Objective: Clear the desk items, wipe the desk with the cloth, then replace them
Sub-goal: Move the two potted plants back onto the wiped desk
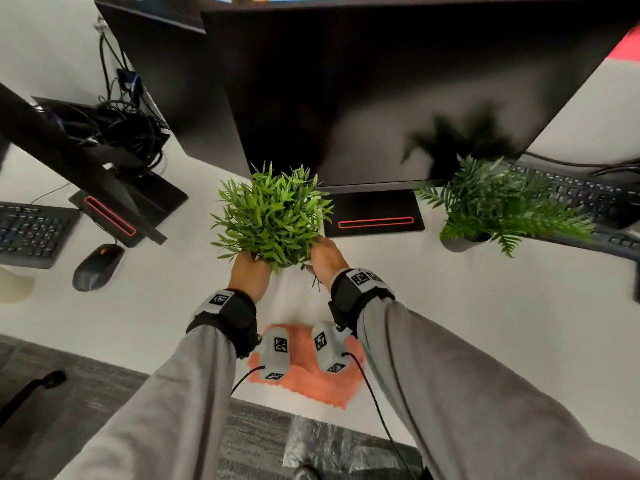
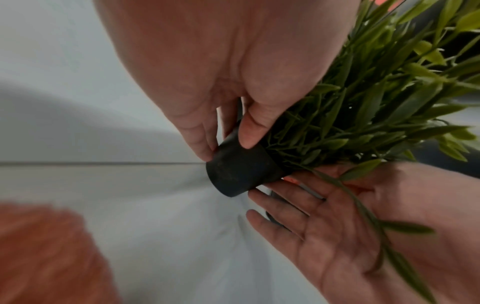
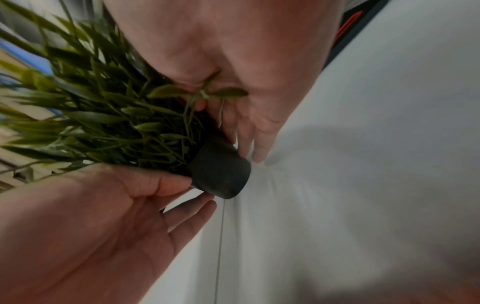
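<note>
A bushy green plant [image 1: 273,216] in a small black pot [image 2: 241,170] is held tilted just above the white desk [image 1: 450,306], in front of the monitor base. My left hand [image 1: 249,271] pinches the pot between thumb and fingers from the left. From the right, my right hand [image 1: 327,258] lays straight fingers [image 3: 257,148] against the pot [image 3: 221,170], its palm open. In the head view the leaves hide the pot. An orange cloth [image 1: 311,379] lies flat near the desk's front edge, under my wrists.
A big dark monitor [image 1: 381,98] on a black base [image 1: 375,216] stands right behind the plant. To the right are a fern in a white pot [image 1: 502,209] and a keyboard [image 1: 581,195]. At left sit a mouse [image 1: 98,266], another keyboard [image 1: 27,233], a second monitor and tangled cables [image 1: 128,129].
</note>
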